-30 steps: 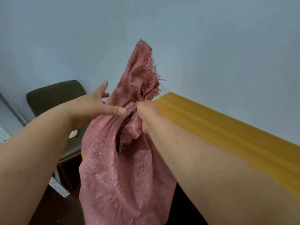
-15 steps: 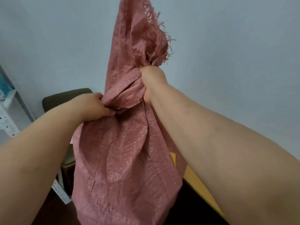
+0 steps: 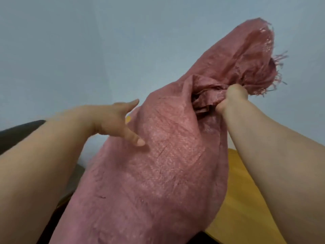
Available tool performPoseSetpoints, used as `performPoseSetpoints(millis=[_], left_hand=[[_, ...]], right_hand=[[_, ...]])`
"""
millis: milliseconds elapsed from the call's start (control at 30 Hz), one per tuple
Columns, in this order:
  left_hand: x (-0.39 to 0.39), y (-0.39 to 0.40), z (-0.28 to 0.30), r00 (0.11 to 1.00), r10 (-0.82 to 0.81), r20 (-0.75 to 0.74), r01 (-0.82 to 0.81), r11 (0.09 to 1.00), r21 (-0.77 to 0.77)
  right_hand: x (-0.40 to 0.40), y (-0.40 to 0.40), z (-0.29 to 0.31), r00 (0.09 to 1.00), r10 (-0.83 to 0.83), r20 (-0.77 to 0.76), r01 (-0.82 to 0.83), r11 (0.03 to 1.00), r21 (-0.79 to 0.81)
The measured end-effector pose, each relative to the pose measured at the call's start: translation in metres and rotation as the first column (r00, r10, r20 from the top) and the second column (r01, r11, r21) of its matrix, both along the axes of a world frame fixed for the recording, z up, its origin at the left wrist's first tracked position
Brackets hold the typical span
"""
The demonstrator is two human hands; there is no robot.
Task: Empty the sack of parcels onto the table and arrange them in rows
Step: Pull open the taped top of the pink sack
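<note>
sack (image 3: 158, 164): coarse woven pink plastic-like cloth, faint sheen, frayed edge | table (image 3: 237, 208): smooth matt yellow wood

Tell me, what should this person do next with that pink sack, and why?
Probably close the left hand on the sack lower down, then swing it over the yellow table. Only the right hand grips the bunched neck; the left is open against the side, and no parcels are out yet.
</note>
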State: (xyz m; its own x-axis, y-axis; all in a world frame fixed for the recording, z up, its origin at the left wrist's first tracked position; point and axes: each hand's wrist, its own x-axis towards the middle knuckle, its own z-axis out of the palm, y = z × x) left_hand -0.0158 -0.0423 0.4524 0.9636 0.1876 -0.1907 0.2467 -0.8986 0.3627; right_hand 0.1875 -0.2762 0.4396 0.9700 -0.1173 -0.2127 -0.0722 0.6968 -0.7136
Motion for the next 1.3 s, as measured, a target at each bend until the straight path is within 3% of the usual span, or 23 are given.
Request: performPoseSetpoints(millis=[67, 167, 233, 367, 467, 567, 633, 667, 733, 800, 867, 933, 967, 1000, 1067, 1100, 1167, 1300], left_hand=[[0.027, -0.005, -0.041, 0.994, -0.039, -0.106, 0.056, 0.986, 0.157], [0.062, -0.014, -0.096, 0.989, -0.056, -0.136, 0.101, 0.934, 0.343], [0.080, -0.023, -0.113, 0.994, -0.083, -0.068, 0.105, 0.895, 0.434], [0.110, -0.021, -0.114, 0.986, -0.077, 0.148, 0.000, 0.885, 0.465], [0.126, -0.017, -0.114, 0.956, -0.121, 0.268, -0.023, 0.878, 0.479], [0.142, -0.024, -0.099, 0.950, -0.079, 0.302, -0.061, 0.902, 0.428], [0.156, -0.026, -0.085, 0.933, 0.027, 0.359, -0.112, 0.970, 0.216], [0.162, -0.027, -0.080, 0.920, 0.112, 0.375, -0.131, 0.991, 0.026], [0.175, -0.029, -0.073, 0.901, 0.287, 0.326, -0.168, 0.923, -0.346], [0.185, -0.039, -0.066, 0.895, 0.356, 0.269, -0.161, 0.820, -0.550], [0.195, -0.052, -0.060, 0.896, 0.365, 0.253, -0.127, 0.756, -0.642], [0.208, -0.067, -0.056, 0.908, 0.327, 0.263, -0.076, 0.745, -0.663], [0.213, -0.073, -0.054, 0.919, 0.285, 0.272, -0.045, 0.762, -0.646], [0.218, -0.079, -0.054, 0.928, 0.238, 0.286, -0.012, 0.788, -0.615], [0.224, -0.089, -0.053, 0.940, 0.134, 0.315, 0.061, 0.840, -0.539], [0.226, -0.094, -0.052, 0.944, 0.078, 0.319, 0.093, 0.867, -0.489], [0.228, -0.106, -0.052, 0.947, -0.031, 0.320, 0.159, 0.911, -0.381], [0.220, -0.118, -0.062, 0.947, -0.200, 0.253, 0.277, 0.905, -0.322]], right_hand=[[0.014, -0.018, -0.018, 1.000, -0.017, -0.011, 0.017, 1.000, -0.013], [0.027, -0.039, -0.028, 0.998, -0.053, -0.046, 0.051, 0.998, -0.044], [0.041, -0.048, -0.032, 0.998, -0.050, -0.044, 0.047, 0.996, -0.070], [0.060, -0.070, -0.040, 0.991, -0.118, -0.067, 0.101, 0.972, -0.214], [0.058, -0.082, -0.046, 0.998, -0.054, -0.033, 0.034, 0.902, -0.431], [0.055, -0.084, -0.058, 1.000, 0.007, -0.001, -0.006, 0.774, -0.633], [0.050, -0.084, -0.064, 0.994, 0.088, -0.059, -0.102, 0.650, -0.753], [0.047, -0.084, -0.067, 0.987, 0.123, -0.105, -0.156, 0.539, -0.827], [0.042, -0.087, -0.072, 0.973, 0.123, -0.197, -0.223, 0.251, -0.942], [0.039, -0.085, -0.077, 0.984, 0.005, -0.178, -0.178, -0.046, -0.983], [0.023, -0.073, -0.073, 0.998, -0.055, 0.010, 0.000, -0.171, -0.985], [0.001, -0.052, -0.065, 0.967, 0.126, 0.222, 0.243, -0.180, -0.953], [-0.014, -0.040, -0.061, 0.930, 0.278, 0.239, 0.298, -0.196, -0.934], [-0.029, -0.028, -0.061, 0.888, 0.420, 0.185, 0.301, -0.229, -0.926], [-0.049, -0.009, -0.069, 0.820, 0.567, -0.077, 0.192, -0.399, -0.896], [-0.053, -0.004, -0.077, 0.810, 0.557, -0.184, 0.145, -0.493, -0.858], [-0.053, -0.003, -0.091, 0.850, 0.482, -0.214, 0.123, -0.577, -0.807], [-0.039, -0.019, -0.100, 0.903, 0.412, -0.120, 0.136, -0.541, -0.830]])
